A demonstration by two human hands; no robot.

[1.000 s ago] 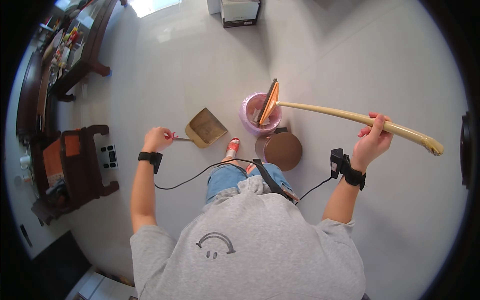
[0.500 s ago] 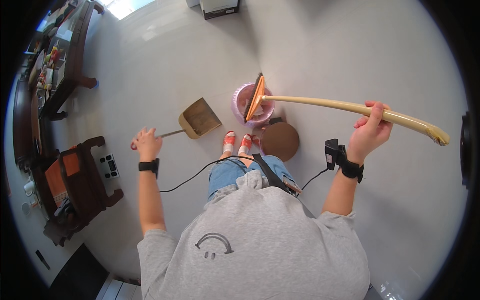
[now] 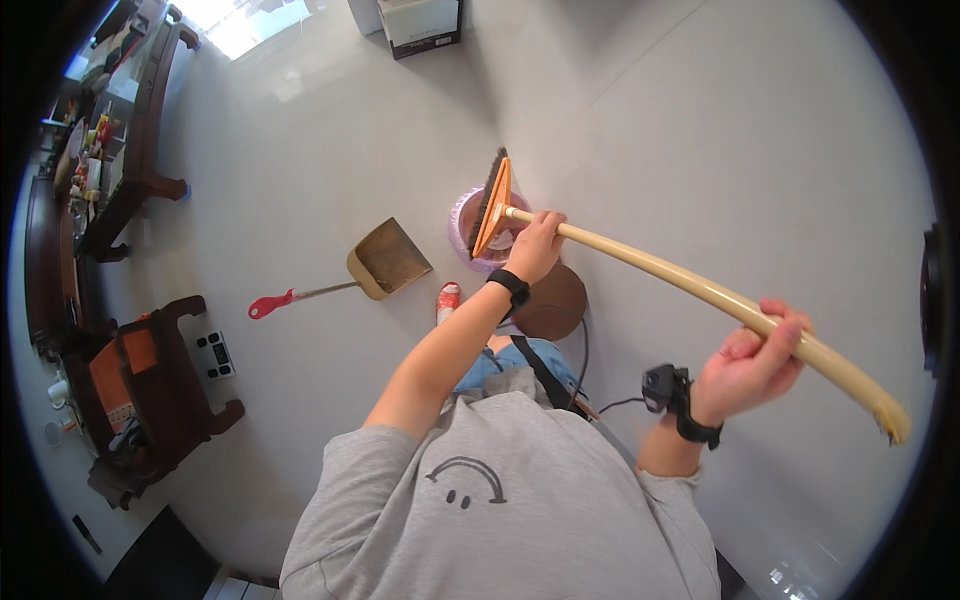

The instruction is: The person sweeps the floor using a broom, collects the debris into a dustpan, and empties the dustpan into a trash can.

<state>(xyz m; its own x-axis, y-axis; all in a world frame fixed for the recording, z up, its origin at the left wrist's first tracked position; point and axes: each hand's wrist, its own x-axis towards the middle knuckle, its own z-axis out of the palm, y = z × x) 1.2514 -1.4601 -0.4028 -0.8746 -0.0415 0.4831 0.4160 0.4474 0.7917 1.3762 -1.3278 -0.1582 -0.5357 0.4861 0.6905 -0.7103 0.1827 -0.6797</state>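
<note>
Both of my hands are on a broom with a long cream handle (image 3: 660, 268) and an orange head (image 3: 493, 208) with dark bristles. My left hand (image 3: 537, 246) grips the handle close to the head. Farther up, toward the handle's end at the right, my right hand (image 3: 760, 358) is wrapped round it. The broom head hangs over a trash bin (image 3: 462, 222) lined with a pink-purple bag, hiding part of its opening. On the floor to the left lies a dustpan (image 3: 392, 262) with a red grip (image 3: 270, 304), apart from both hands.
A round brown stool or lid (image 3: 553, 303) sits right beside the bin, near my feet. Dark wooden furniture (image 3: 160, 370) lines the left, with a white scale-like device (image 3: 215, 355) on the floor beside it. A box (image 3: 422, 25) stands at the far side.
My left hand has let go of the dustpan's grip and moved right onto the broom handle. The handle's right end has swung lower and nearer; the dustpan now lies on the floor.
</note>
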